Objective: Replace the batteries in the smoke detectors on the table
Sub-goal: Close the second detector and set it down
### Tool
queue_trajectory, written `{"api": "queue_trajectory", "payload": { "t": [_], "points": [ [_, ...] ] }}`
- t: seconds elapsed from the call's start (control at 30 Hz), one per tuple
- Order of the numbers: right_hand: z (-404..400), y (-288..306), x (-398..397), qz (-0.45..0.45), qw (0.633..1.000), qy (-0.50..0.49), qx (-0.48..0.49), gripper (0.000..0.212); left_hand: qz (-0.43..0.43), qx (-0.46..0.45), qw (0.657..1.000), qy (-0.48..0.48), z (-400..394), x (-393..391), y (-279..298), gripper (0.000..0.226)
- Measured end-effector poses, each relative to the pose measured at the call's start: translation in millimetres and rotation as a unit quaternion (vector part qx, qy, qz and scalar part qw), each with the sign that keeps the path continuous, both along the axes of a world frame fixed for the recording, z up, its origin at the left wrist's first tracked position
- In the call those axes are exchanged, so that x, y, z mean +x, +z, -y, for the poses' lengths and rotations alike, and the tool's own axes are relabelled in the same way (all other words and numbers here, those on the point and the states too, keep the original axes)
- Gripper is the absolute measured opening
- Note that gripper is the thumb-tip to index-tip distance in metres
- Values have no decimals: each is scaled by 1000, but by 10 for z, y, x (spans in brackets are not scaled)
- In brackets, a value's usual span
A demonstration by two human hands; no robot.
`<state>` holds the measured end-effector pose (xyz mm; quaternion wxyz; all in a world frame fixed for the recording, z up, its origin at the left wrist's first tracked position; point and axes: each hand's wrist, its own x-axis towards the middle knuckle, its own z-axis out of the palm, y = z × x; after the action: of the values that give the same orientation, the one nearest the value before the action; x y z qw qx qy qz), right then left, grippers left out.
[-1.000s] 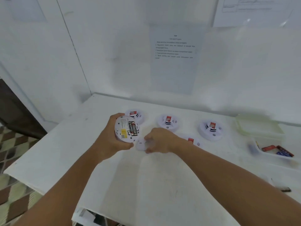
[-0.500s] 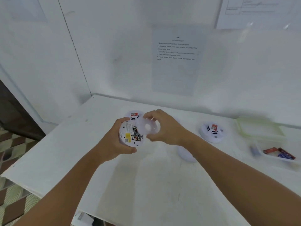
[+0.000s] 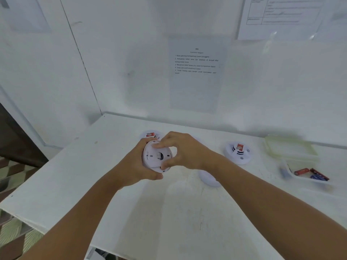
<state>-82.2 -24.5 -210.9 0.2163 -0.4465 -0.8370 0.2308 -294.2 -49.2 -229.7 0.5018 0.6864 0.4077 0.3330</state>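
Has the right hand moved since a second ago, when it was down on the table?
Yes. The right hand has come up off the table and leftward, and now presses the back cover onto the smoke detector held by the left hand.

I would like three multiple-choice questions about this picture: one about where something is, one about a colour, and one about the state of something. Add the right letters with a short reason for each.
1. Where is the tray with the loose batteries?
A. at the table's right side
B. at the table's left edge
C. on the floor

2. What colour is the small label on top of the smoke detector that stands right of the hands?
A. green
B. red
C. black

3. What is the state of the detector held in the hands?
A. batteries exposed
B. lying untouched on the table
C. white cover over its back

Answers:
1 A: the tray lies near the right end of the table.
2 B: the standing detector bears a red label.
3 C: the left hand grips the held detector while the right hand pinches the cover on it; no batteries show.
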Motion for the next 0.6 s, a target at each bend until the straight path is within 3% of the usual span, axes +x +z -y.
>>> {"api": "queue_trajectory", "payload": {
  "t": [0.37,0.6],
  "points": [
    [135,-6,3,-46,999,-9,-23,63,-12,7,1000,-20,122,-10,65,92],
    [241,-29,-33,-31,999,-21,21,62,-17,32,999,-19,152,-31,75,92]
  ]
}}
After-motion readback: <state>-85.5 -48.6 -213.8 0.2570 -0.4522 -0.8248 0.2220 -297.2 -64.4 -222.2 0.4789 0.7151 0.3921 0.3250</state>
